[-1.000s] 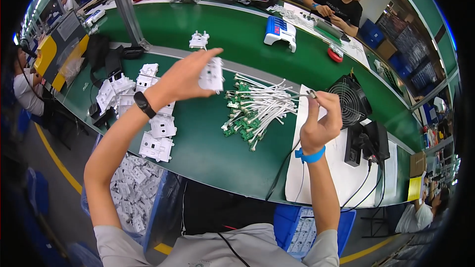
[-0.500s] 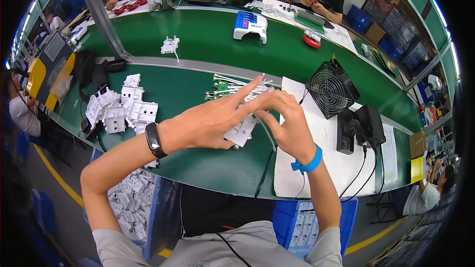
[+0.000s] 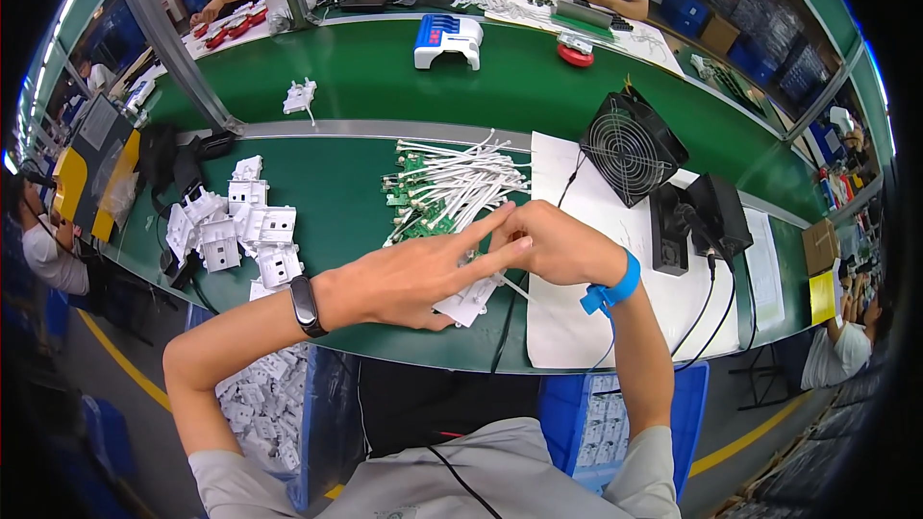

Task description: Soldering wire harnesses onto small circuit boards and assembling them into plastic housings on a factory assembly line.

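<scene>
My left hand [image 3: 409, 279] holds a white plastic housing [image 3: 466, 308] at the table's near side, thumb below it and two fingers stretched over it to the right. My right hand [image 3: 562, 245] bends over the housing's far end, fingertips pinched together. Whatever is in that pinch is hidden behind the fingers. A white cable [image 3: 515, 289] sticks out of the housing to the right. Just beyond my hands lies a heap of green circuit boards [image 3: 418, 194] with many white cables [image 3: 471, 173]. Left of my left hand, several similar white housings [image 3: 219, 242] are piled up.
A black fan [image 3: 630, 149] and a black power adapter [image 3: 719, 216] stand on white paper [image 3: 577, 332] at the right. Beyond the metal rail, the green belt carries a blue-and-white device [image 3: 450, 41]. Blue bins [image 3: 681, 413] sit below the edge. Co-workers sit opposite.
Both hands have come nearer to me with the housing, uncovering the heap of boards and cables. My right wrist has bent further over the part. The whole view has shifted slightly.
</scene>
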Motion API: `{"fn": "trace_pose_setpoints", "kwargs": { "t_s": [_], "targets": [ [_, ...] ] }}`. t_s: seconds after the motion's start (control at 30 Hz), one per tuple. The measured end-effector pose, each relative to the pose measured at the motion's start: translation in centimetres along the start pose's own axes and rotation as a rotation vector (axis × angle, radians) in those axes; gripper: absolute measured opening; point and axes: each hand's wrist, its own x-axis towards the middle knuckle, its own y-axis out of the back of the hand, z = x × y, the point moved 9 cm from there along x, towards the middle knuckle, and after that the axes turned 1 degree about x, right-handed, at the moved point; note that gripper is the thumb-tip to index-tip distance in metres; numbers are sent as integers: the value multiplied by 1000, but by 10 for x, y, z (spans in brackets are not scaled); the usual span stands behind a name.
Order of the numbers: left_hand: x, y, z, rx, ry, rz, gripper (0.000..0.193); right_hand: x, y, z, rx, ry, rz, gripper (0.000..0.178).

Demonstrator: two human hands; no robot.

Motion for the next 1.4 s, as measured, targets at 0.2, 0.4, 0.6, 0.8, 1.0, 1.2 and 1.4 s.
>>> {"fn": "trace_pose_setpoints", "kwargs": {
  "t_s": [0.2,0.4,0.6,0.8,1.0,1.2,1.4],
  "targets": [
    [-4,-18,1,0,10,-46,129,-6,-13,8,29,-28,-89,29],
    [-3,-26,9,21,-92,0,126,-11,-29,35,122,-79,-98,34],
    [-2,-27,3,33,-70,5,123,-13,-25,42,242,51,106,33],
    [-2,-12,-4,-124,4,187,112,-16,-26,49,454,-91,9,25],
    [-2,-24,-45,-802,443,264,53,-24,-23,38,536,-50,191,20],
    [10,-26,-70,-857,525,528,18,-40,-3,60,539,-112,583,33],
    [48,-16,-85,-621,404,742,19,-76,-1,16,-118,11,788,21]
  ]
}}
